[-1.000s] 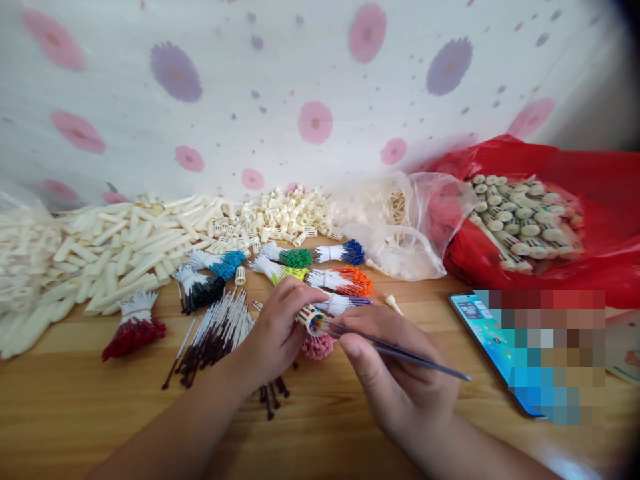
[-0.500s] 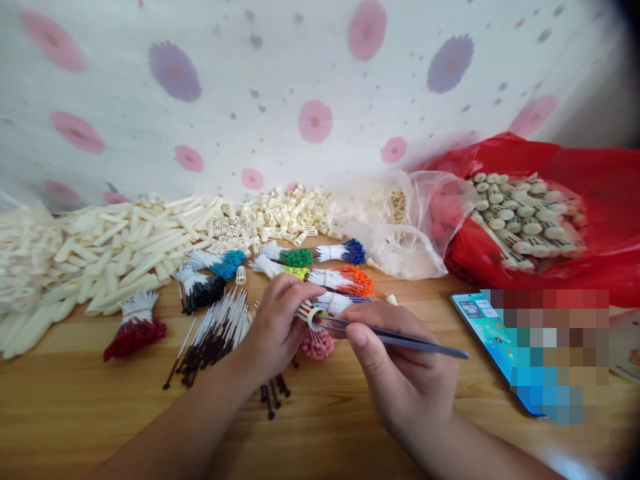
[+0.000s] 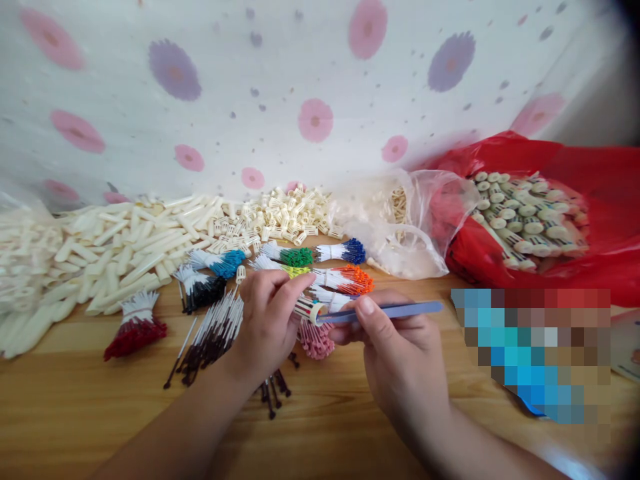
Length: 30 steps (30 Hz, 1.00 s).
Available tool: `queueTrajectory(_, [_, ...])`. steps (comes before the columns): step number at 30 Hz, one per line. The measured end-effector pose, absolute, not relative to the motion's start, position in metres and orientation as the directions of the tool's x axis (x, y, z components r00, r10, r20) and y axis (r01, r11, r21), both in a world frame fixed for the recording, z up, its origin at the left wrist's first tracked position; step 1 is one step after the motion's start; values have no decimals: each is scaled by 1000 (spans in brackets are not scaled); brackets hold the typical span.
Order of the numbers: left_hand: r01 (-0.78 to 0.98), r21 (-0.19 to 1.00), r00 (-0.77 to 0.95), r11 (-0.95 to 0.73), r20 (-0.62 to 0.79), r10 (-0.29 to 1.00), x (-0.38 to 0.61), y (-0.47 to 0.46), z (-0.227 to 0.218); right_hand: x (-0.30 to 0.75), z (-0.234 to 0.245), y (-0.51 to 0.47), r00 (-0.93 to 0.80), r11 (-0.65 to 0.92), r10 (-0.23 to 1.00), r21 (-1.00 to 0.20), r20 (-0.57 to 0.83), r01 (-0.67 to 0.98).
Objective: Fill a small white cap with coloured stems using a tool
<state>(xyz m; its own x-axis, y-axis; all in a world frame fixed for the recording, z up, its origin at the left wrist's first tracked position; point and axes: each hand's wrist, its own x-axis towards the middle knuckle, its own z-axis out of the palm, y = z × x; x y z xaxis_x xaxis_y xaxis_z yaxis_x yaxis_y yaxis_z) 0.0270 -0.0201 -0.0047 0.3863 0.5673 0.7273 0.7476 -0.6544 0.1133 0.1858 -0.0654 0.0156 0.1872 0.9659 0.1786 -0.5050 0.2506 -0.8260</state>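
Note:
My left hand point(image 3: 265, 323) grips a small cream slotted plastic cylinder point(image 3: 309, 309), its open end facing right. Coloured strips show through the slots. My right hand point(image 3: 403, 353) is closed on grey-blue tweezers point(image 3: 413, 309), whose tips reach the cylinder's open end; whether they pinch anything there I cannot tell. Under and beyond the hands lie bundles of thin white sticks with coloured ends: pink point(image 3: 316, 341), orange point(image 3: 356, 279), green point(image 3: 296, 257) and dark blue point(image 3: 353, 251). Loose sticks with dark brown ends point(image 3: 213, 337) spread beside my left wrist, partly covered by it.
Cream tubes point(image 3: 145, 243) and slotted cylinders point(image 3: 285, 213) are heaped at the back left. A clear plastic bag point(image 3: 415, 247) and a red bag point(image 3: 600, 200) of capped pieces stand at the right. A phone, mostly pixelated point(image 3: 525, 360), lies on the wooden table point(image 3: 345, 427).
The tweezers have turned to lie flatter and more level, and my right hand has shifted slightly left. The cylinder has tilted to point more to the right.

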Motion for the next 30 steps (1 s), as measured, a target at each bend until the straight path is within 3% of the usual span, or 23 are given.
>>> queueTrajectory(12, [737,127,386,-664,727,568,29,-20,-6,185,17,-71,180,375,927,-835,329,-404])
queueTrajectory(18, [751,96,387,-653,737,554,27,-20,-5,184,13,-69,207,338,940,-821,271,-459])
queueTrajectory(22, [750,90,389,-655,740,548,27,-20,-5,186,16,-69,193,380,924,-851,330,-363])
queueTrajectory(26, [706,174,416,-686,682,602,27,-19,-5,192,23,-72,182,481,873,-862,453,-162])
queueTrajectory(30, [582,402,482,-707,530,698,26,-18,-6,197,25,-75,130,568,808,-819,574,83])
